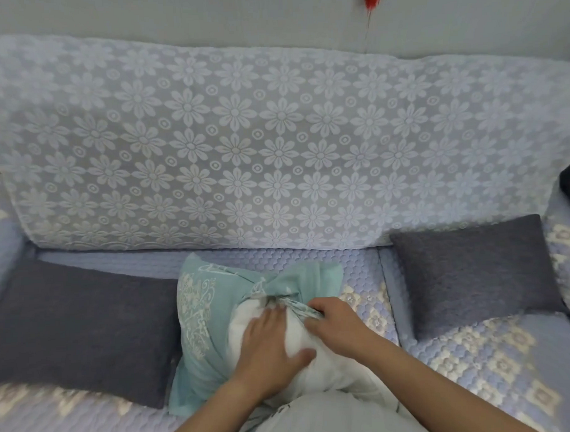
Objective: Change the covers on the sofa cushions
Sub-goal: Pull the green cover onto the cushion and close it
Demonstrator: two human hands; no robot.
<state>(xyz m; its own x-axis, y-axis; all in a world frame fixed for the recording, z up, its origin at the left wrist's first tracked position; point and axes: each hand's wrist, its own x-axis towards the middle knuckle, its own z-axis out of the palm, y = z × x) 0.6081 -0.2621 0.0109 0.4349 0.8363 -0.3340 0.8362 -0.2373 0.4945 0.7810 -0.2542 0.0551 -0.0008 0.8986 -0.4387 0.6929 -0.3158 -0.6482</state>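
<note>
A teal patterned cushion cover (203, 319) lies on the sofa seat in front of me, partly pulled over a white cushion insert (301, 341). My left hand (269, 349) presses flat on the white insert, fingers straight and pointing away from me. My right hand (332, 320) pinches the bunched edge of the teal cover at the opening, just right of my left hand. The near end of the insert is bare.
A dark grey cushion (77, 329) lies on the seat at the left, and another dark grey cushion (473, 274) leans at the right. A lace floral throw (242, 146) covers the sofa back. The quilted lilac seat cover (495, 363) spreads around.
</note>
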